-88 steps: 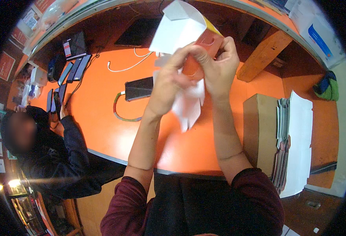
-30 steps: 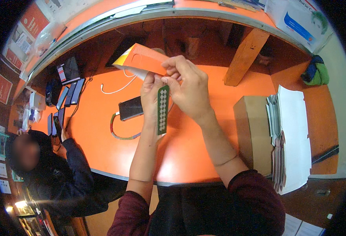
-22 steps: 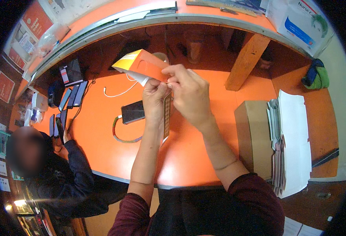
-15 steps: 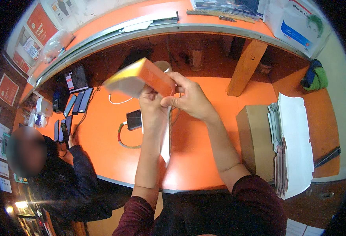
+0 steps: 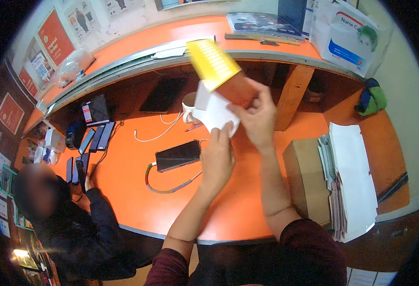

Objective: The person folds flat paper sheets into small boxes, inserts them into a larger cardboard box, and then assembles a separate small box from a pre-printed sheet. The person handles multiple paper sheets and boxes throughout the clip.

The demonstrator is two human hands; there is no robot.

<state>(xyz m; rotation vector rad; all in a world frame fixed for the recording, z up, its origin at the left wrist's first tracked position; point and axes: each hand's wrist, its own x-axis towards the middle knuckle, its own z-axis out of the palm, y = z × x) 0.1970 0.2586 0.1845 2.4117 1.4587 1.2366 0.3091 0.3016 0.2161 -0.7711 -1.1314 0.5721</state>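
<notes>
Above the desk, both my hands hold a yellow-and-orange carton [image 5: 214, 64] with white inner flaps. My right hand [image 5: 261, 119] is closed around its orange end, the thumb on the white part. My left hand [image 5: 219, 159] pinches the lower edge of a white flap [image 5: 216, 113]. Part of the carton is blurred. Below and left of my left hand lies a black phone [image 5: 177, 156] with a striped multicoloured strap [image 5: 171, 190]. A white mug [image 5: 188, 103] stands behind the flap, partly hidden by it.
Several phones [image 5: 97, 138] lie at the left, where another person in dark sleeves [image 5: 107, 217] holds one. A dark tablet [image 5: 162, 94] and white cable [image 5: 152, 138] are farther back. At right stand a cardboard box [image 5: 304, 178] and stacked papers [image 5: 354, 178]. A raised shelf [image 5: 166, 35] spans the back.
The carton has moved right and turned, so its yellow face and white flaps now show. My left hand has shifted right and down, uncovering the phone. The view has shifted slightly.
</notes>
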